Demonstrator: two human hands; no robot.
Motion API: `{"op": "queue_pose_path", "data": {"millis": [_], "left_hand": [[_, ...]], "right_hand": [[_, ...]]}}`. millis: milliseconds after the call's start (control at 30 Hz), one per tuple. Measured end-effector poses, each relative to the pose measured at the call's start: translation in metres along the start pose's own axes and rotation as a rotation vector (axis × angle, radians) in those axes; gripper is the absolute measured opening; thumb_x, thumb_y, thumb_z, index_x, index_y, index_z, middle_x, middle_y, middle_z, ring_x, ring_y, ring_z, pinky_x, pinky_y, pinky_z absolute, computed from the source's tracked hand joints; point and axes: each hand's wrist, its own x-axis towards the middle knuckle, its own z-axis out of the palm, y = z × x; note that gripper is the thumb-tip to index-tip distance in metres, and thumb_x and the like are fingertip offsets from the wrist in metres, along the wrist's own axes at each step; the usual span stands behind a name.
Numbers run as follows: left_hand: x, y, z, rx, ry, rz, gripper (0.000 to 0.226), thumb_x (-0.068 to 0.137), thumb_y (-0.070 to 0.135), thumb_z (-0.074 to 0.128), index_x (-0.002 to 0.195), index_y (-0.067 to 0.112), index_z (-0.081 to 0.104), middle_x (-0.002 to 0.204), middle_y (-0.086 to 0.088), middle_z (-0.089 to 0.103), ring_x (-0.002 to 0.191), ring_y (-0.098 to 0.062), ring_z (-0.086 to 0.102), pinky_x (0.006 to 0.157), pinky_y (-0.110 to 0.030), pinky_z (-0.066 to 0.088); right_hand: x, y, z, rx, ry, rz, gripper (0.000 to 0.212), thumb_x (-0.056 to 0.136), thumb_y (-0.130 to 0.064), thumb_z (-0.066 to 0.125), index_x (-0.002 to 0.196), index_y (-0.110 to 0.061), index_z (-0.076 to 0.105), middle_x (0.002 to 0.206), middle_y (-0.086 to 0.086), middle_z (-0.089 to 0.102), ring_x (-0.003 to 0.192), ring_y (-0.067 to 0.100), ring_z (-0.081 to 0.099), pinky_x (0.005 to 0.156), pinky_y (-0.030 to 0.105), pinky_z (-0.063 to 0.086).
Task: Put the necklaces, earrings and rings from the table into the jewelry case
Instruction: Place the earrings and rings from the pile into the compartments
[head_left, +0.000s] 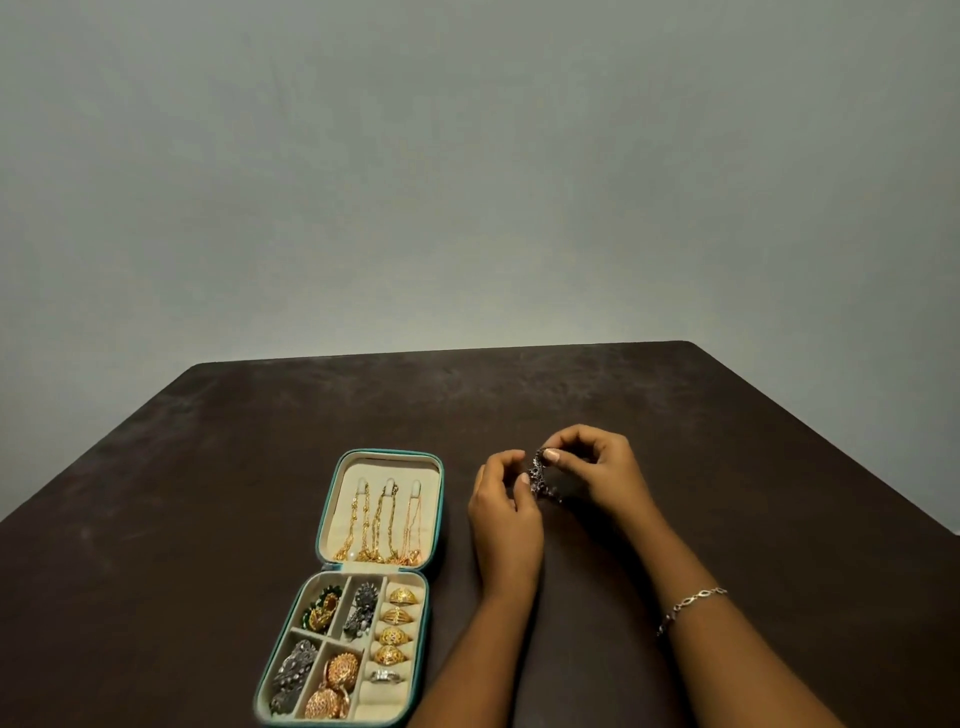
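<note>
An open teal jewelry case (435, 525) lies flat on the dark table, left of my hands. Three gold necklaces (382, 525) hang in its lid. Its lower tray holds several earrings (332, 675) in compartments and several rings (397, 636) in the ring rolls at the right. A dark silver earring (537, 470) is held above the table between both hands. My right hand (597, 467) pinches its top with thumb and fingers. My left hand (504, 512) pinches its lower part from the left.
The dark brown table (260, 441) runs back to a plain grey wall. Its right edge cuts diagonally at the far right. A thin bracelet (691, 605) is on my right wrist.
</note>
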Motion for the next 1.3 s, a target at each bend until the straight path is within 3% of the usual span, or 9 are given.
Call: {"op": "queue_pose_path", "data": {"millis": [133,233,400,500,567,633,833,1100,1300], "left_hand": [[0.000,-0.001,-0.002,-0.051,0.046,0.038,0.022,0.089,0.003,0.051,0.103,0.017,0.062,0.102,0.001,0.064,0.093,-0.008,0.058,0.074,-0.009,0.043],[0.002,0.003,-0.004,-0.120,0.049,0.049,0.016,0.089,0.009,0.055,0.098,0.017,0.065,0.096,0.003,0.066,0.087,-0.005,0.060,0.067,-0.008,0.045],[0.001,0.006,-0.007,-0.186,0.024,0.044,0.008,0.083,0.012,0.065,0.084,0.019,0.068,0.079,0.005,0.068,0.074,-0.006,0.062,0.065,-0.024,0.050],[0.002,0.007,-0.008,-0.200,0.088,0.022,0.013,0.083,0.004,0.063,0.079,0.016,0.065,0.073,0.008,0.065,0.069,0.002,0.059,0.060,-0.010,0.044],[0.002,0.009,-0.008,-0.202,0.145,-0.003,0.016,0.084,0.003,0.062,0.078,0.018,0.061,0.072,0.011,0.062,0.066,0.006,0.057,0.057,-0.005,0.040],[0.002,0.010,-0.007,-0.214,0.182,-0.033,0.019,0.084,0.004,0.062,0.075,0.020,0.058,0.071,0.010,0.061,0.065,0.007,0.057,0.056,-0.005,0.040],[0.001,0.006,-0.005,-0.242,0.198,-0.051,0.022,0.082,0.000,0.062,0.079,0.021,0.059,0.072,0.008,0.061,0.063,0.006,0.057,0.057,-0.007,0.041],[0.002,0.001,-0.004,-0.188,0.173,-0.016,0.032,0.086,0.004,0.058,0.083,0.035,0.062,0.092,0.000,0.069,0.088,-0.016,0.063,0.072,-0.028,0.051],[0.004,0.002,-0.004,-0.177,0.163,-0.017,0.033,0.085,0.004,0.058,0.081,0.037,0.061,0.091,-0.002,0.068,0.088,-0.018,0.064,0.072,-0.030,0.051]], "right_hand": [[-0.002,-0.007,0.000,0.150,-0.071,-0.036,0.007,0.079,0.009,0.060,0.081,0.004,0.064,0.073,0.007,0.063,0.064,0.001,0.060,0.064,0.013,0.048],[-0.002,-0.008,-0.001,0.160,-0.136,-0.061,0.008,0.079,0.008,0.061,0.079,0.002,0.065,0.075,0.007,0.066,0.070,0.008,0.063,0.068,0.018,0.051],[-0.003,-0.009,0.000,0.160,-0.181,-0.085,0.011,0.079,0.007,0.061,0.078,-0.002,0.066,0.073,0.002,0.067,0.072,0.010,0.065,0.068,0.019,0.051],[-0.001,-0.008,-0.001,0.142,-0.107,-0.089,0.016,0.083,0.005,0.058,0.078,-0.007,0.067,0.069,-0.005,0.067,0.067,0.001,0.061,0.061,0.013,0.045],[0.003,0.002,-0.004,0.051,0.044,-0.083,0.023,0.085,0.004,0.056,0.078,-0.014,0.067,0.073,-0.006,0.067,0.068,0.002,0.061,0.063,0.018,0.045],[0.008,0.013,-0.008,-0.121,0.152,-0.050,0.026,0.085,0.001,0.056,0.077,-0.021,0.067,0.082,-0.003,0.068,0.078,0.019,0.063,0.071,0.032,0.046],[0.012,0.022,0.001,-0.576,-0.051,-0.026,0.030,0.087,-0.006,0.053,0.110,-0.023,0.064,0.107,0.003,0.055,0.107,0.017,0.049,0.094,0.033,0.042],[0.014,0.018,0.004,-0.824,-0.123,-0.020,0.033,0.090,-0.008,0.049,0.117,-0.021,0.062,0.113,0.000,0.058,0.110,0.018,0.046,0.086,0.027,0.039],[0.013,0.017,0.005,-0.832,-0.039,-0.026,0.015,0.084,-0.011,0.061,0.093,-0.019,0.069,0.098,0.002,0.063,0.099,0.019,0.053,0.081,0.029,0.041]]}}
